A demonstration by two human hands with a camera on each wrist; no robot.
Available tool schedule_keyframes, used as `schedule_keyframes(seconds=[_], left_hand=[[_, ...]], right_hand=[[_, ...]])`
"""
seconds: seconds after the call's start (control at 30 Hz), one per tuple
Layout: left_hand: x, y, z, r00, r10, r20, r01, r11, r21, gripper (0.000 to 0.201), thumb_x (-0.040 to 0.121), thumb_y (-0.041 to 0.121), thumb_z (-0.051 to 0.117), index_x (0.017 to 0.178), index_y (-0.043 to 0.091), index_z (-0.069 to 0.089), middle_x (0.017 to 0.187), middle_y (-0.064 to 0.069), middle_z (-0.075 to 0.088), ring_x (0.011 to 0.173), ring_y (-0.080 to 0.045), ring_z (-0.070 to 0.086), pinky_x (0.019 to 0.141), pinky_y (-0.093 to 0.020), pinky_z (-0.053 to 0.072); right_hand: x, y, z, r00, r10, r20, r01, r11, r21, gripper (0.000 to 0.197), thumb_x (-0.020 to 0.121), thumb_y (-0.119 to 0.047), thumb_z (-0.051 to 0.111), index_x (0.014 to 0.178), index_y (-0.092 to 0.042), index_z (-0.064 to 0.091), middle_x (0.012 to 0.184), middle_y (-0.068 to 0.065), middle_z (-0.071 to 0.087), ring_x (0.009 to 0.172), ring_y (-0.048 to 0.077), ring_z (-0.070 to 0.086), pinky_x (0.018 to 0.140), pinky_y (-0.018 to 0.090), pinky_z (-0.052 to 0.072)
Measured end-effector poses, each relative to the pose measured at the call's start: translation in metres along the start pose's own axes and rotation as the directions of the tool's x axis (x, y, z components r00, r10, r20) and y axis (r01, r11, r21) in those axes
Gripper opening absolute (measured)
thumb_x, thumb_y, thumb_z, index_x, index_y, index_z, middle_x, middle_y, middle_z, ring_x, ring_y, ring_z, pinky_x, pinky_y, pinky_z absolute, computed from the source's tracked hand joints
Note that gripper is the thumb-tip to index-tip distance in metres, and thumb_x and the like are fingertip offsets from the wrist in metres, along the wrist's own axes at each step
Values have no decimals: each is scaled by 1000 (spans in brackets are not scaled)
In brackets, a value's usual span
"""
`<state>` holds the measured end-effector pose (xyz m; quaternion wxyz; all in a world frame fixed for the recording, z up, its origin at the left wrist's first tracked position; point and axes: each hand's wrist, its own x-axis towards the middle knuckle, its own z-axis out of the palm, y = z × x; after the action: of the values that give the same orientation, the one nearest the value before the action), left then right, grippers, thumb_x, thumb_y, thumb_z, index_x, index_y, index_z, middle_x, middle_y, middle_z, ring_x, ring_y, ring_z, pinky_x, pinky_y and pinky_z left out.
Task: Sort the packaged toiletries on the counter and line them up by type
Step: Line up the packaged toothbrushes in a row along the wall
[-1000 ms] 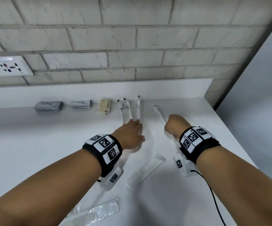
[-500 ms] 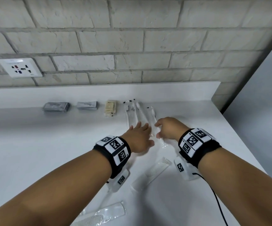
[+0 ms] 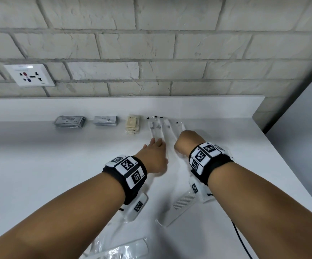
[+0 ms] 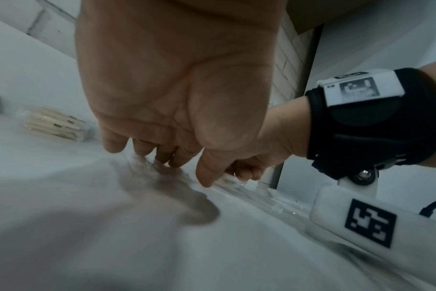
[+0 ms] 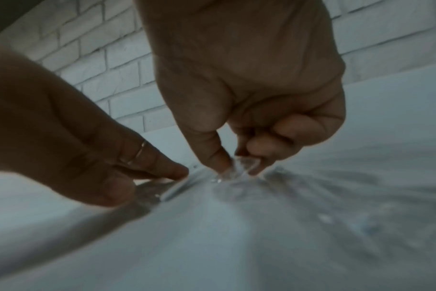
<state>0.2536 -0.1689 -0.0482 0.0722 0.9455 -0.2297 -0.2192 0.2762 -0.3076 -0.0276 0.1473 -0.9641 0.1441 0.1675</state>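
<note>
Squaring up the clear-wrapped toothbrushes (image 3: 160, 129) at the row's right end on the counter (image 3: 39, 165), beside the beige packets (image 3: 132, 124): right hand (image 3: 187, 143) pinches one wrapper, left hand (image 3: 154, 156) lies flat, fingers straight, steadying the neighbours. Judged next: release, then fetch the wrapped combs (image 3: 181, 204) nearer.

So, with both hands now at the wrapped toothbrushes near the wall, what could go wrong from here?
1. The right hand pinches only thin clear wrap on a toothbrush packet; it may slip or crumple.
2. The left hand presses with flat fingers on the toothbrush row, so a nudge could skew it toward the beige packets.
3. A wrapped comb lies under the right forearm; pulling back could drag it.
</note>
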Motion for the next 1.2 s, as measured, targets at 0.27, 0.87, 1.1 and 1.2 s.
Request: schedule_keyframes(seconds=[0.27,0.87,1.1,1.2], left_hand=[[-9,2,-9,995,9,-98,-15,998,-55,71,92,14,42,153,6,6,161,-11,-3,148,-31,-6,118,-49,5],[21,18,1,992,76,-96,-63,989,134,70,95,57,29,150,15,20,162,-10,3,148,-31,-3,118,-55,3],[22,13,-1,998,7,-60,-4,999,51,69,97,50,29,153,14,12,162,-7,0,148,-30,-4,118,-54,4],[22,11,-4,996,-10,-86,8,1000,-29,65,98,39,33,152,10,12,161,-13,-2,148,-32,-2,118,-52,7]], right_hand=[[-5,-10,4,981,-192,-25,189,977,-96,20,85,-17,57,101,-6,63,104,13,67,92,29,63,70,28,44],[-2,38,-19,985,-150,90,143,986,81,50,87,-14,67,134,-12,50,83,12,68,76,32,68,76,40,56],[5,22,-14,985,-97,146,49,953,299,37,92,-8,55,129,-10,52,70,6,56,51,19,49,45,25,39],[4,20,-11,984,-111,141,49,923,381,53,88,-28,66,133,-10,46,71,11,57,55,23,49,49,27,39]])
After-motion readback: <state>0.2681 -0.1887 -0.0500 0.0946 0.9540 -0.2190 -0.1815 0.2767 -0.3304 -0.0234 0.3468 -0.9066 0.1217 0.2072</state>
